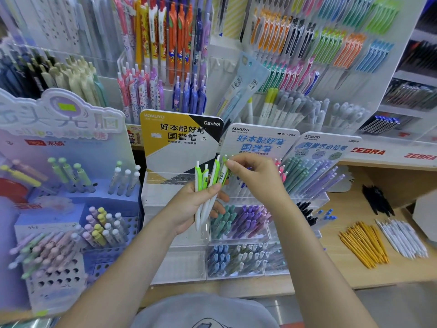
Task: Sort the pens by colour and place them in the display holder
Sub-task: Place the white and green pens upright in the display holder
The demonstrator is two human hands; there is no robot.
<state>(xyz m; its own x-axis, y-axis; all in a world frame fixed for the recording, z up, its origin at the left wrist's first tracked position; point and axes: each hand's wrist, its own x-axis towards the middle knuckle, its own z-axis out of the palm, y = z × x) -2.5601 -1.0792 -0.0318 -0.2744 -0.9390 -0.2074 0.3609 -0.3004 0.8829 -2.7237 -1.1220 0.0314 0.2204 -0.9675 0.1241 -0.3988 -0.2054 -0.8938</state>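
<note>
At centre frame, the left hand (189, 207) grips a bundle of white pens with green clips (208, 183), upright, while the right hand (255, 176) pinches the top of one. Behind them stand a yellow "KOKUYO Gambol" sign (179, 136) and a pale "KOKUYO" card (257, 140) above clear display holder compartments (179, 261). "ZEBRA" labels (369, 151) mark the right shelf edge, above loose yellow pens (364, 245).

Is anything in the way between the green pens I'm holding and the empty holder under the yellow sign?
Nothing visible blocks it. The left hand grips the green-clipped pens upright right in front of the holder under the yellow sign, whose holes behind them look unfilled. The right hand pinches one pen's top, off to the right of that path.
</note>
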